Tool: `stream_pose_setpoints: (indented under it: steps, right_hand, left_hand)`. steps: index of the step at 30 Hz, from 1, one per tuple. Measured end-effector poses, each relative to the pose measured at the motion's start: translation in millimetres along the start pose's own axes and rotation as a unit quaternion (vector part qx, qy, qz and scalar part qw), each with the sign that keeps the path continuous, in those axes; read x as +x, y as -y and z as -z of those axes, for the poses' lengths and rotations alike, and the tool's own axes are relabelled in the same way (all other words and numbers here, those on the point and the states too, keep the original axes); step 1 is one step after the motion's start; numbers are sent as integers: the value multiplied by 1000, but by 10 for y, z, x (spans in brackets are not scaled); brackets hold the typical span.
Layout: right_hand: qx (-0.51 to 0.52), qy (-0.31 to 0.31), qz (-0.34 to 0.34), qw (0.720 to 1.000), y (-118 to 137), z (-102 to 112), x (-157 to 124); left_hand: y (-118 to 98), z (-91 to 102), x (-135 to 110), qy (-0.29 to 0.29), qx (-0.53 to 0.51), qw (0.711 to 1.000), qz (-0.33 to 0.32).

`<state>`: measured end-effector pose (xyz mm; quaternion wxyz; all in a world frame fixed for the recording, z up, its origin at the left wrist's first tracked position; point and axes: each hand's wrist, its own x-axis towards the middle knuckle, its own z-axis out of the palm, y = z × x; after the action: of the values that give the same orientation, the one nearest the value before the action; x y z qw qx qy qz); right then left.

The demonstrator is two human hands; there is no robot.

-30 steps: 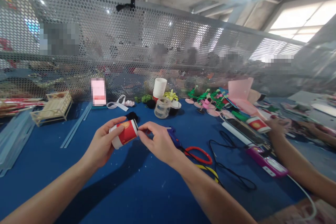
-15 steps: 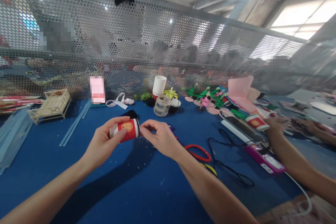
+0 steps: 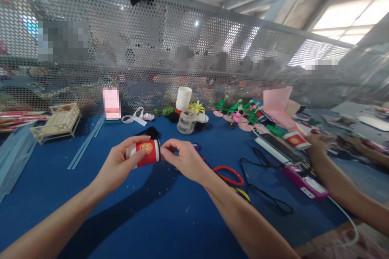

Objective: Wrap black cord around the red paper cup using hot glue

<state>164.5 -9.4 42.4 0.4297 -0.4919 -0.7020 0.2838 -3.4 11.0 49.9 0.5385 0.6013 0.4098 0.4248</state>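
Note:
My left hand (image 3: 117, 166) grips a small red and white paper cup (image 3: 146, 152) held sideways above the blue table (image 3: 152, 214). A black band runs round the cup's end that faces right. My right hand (image 3: 182, 159) is curled with its fingertips pinched against that black end; what they hold there is too small to make out. Behind my right hand part of a blue tool (image 3: 197, 146) lies on the table. A black pom-pom (image 3: 152, 132) sits just beyond the cup.
Red-handled scissors (image 3: 229, 175), black cable (image 3: 267, 198), a stack of white cups (image 3: 184, 98), a clear plastic jar (image 3: 186, 121), a stick-built toy bed (image 3: 58, 123) and green and pink craft figures (image 3: 240, 114) lie about. Another person's arm (image 3: 337, 188) reaches in at the right. A perforated metal screen (image 3: 136, 52) closes the back.
The cup has turned a little in my left hand, so its gold emblem faces me more. My right fingers have stayed pinched at its black end.

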Motion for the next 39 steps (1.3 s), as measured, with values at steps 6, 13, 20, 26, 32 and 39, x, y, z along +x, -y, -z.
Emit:
stream_pose_setpoints:
  steps: [6, 13, 20, 26, 32, 39]
  right_hand:
    - [21, 33, 3, 999, 6, 31, -10]
    - [-20, 39, 31, 999, 46, 38, -25]
    - [-96, 26, 77, 992, -3, -3, -40]
    - [-138, 7, 93, 986, -7, -35, -43]
    - [-137, 0, 92, 986, -18, -60, -46]
    - [-39, 48, 39, 997, 11, 25, -35]
  left_hand:
    - [-6, 24, 46, -6, -121, 989, 88]
    - [-57, 20, 69, -18, -171, 976, 132]
    - [-52, 6, 81, -13, -191, 970, 150]
    - [-50, 3, 92, -14, -181, 972, 151]
    - [-51, 3, 78, -19, -177, 972, 153]
    - [14, 26, 64, 10, -128, 986, 106]
